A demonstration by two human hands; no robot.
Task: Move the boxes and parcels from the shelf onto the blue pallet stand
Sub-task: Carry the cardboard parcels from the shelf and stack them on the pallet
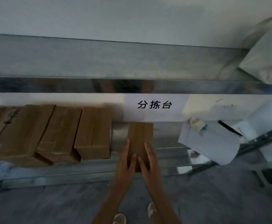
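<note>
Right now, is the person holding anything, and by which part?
Yes: the narrow brown cardboard box, clasped at its near end, left hand on its left side, right hand on its right.

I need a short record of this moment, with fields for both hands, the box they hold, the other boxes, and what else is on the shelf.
left hand: on the left side of the held box
right hand: on its right side
held box: narrow brown carton, at the front of the metal shelf
other boxes: brown cartons in a row to the left, leaning
sign: white sheet with printed characters, behind the held box
papers: loose sheets at right, a black pen on them
pallet stand: not in view
</note>
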